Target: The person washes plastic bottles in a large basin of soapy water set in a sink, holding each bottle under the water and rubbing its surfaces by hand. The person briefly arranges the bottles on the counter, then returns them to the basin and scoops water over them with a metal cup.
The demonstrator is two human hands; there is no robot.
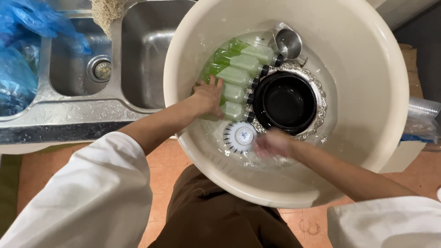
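Inside the cream basin [367, 92], left hand [209, 94] lies flat on green bottles [234, 76]; right hand [273, 143] blurred, fingers unclear.

Bright, even indoor light from overhead, slightly warm. White glare flares off the steel sink [138, 55] and the wet rim of the cream basin [367, 69], with sparkle on the water inside. The right hand [274, 143] smears into motion blur; the left hand [209, 95] stays sharp. Soft shadow falls below the basin onto the floor. Wide-angle stretch bends the sleeves at the bottom corners.
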